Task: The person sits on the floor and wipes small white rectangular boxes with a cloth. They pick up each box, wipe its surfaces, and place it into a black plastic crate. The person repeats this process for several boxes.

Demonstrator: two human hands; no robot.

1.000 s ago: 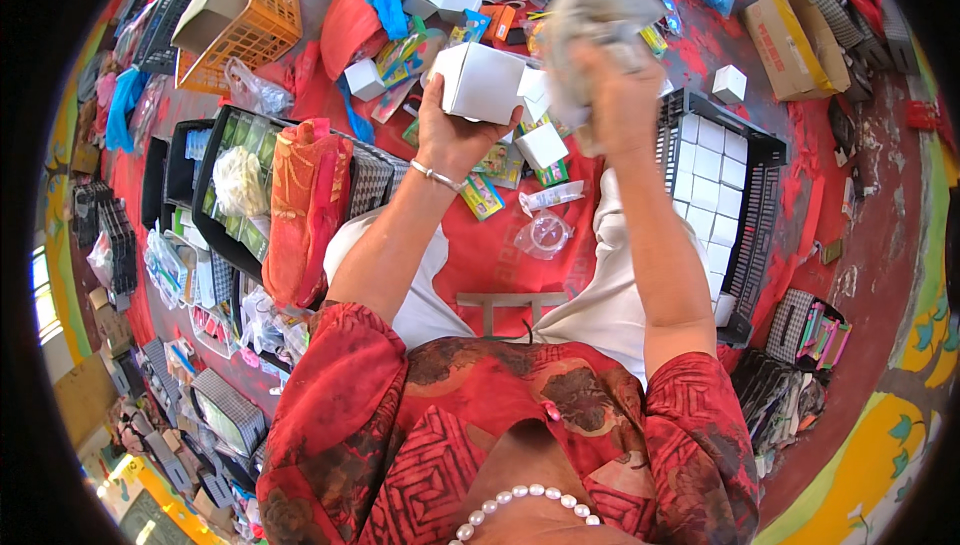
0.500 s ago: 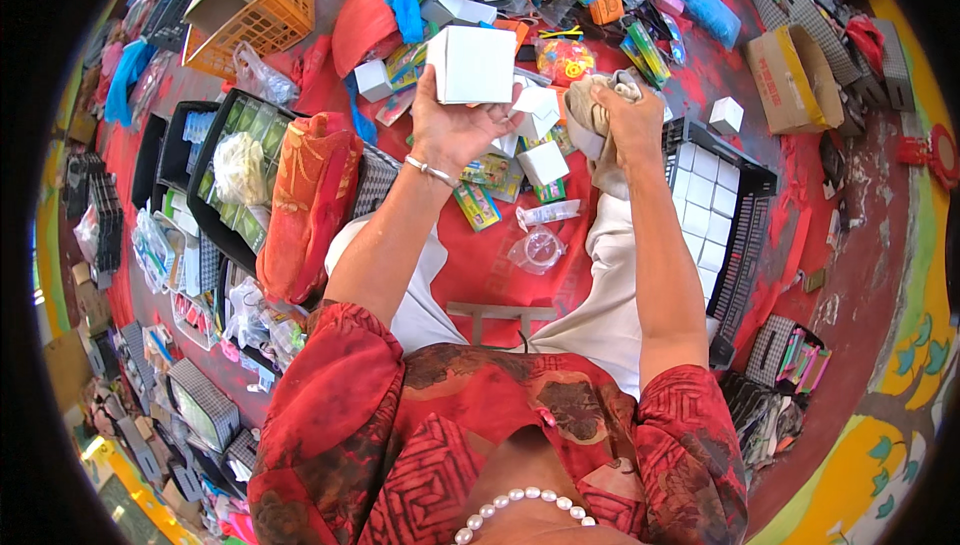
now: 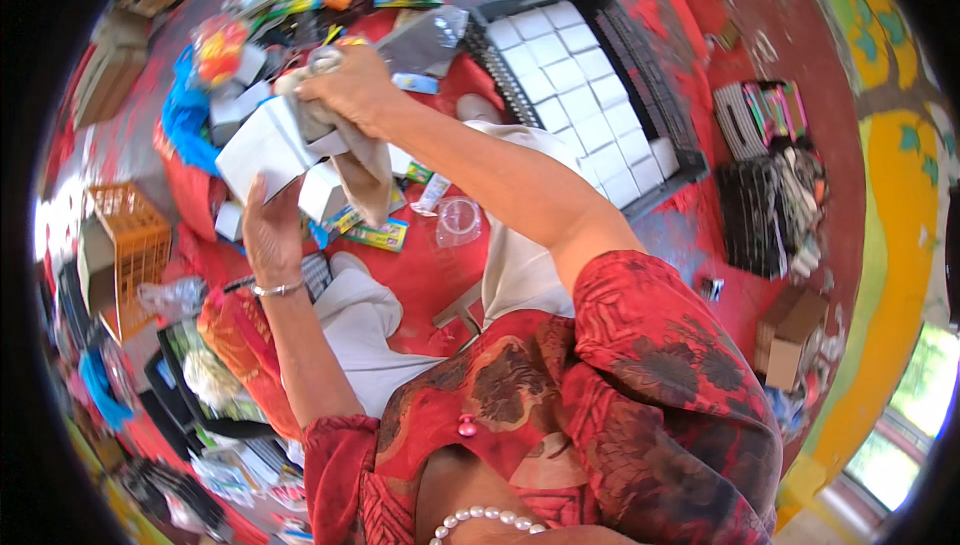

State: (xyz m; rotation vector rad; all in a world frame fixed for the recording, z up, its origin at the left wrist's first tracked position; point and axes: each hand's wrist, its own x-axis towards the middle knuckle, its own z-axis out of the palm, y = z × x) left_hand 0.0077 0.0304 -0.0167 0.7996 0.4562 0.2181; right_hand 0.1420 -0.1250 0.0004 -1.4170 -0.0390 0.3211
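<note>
Box (image 3: 264,151), white: gripped from below in left hand (image 3: 272,233), fingers mostly hidden; judged light, stiff, easily dented. I would hold its lower edges. Cloth (image 3: 366,173), likely soft: bunched in gripping right hand (image 3: 352,90), beside the box.

From the person's head, one fisheye camera is looking steeply down, its wide picture bending inside a dark, round rim. It is viewing the necklace (image 3: 478,512) and shirt (image 3: 680,365) from closest, the left hand (image 3: 272,235) and right hand (image 3: 360,90) from farther, and it is facing the floor (image 3: 835,245) beyond, reaching past the floor's right edge to the curving wall (image 3: 885,235).
</note>
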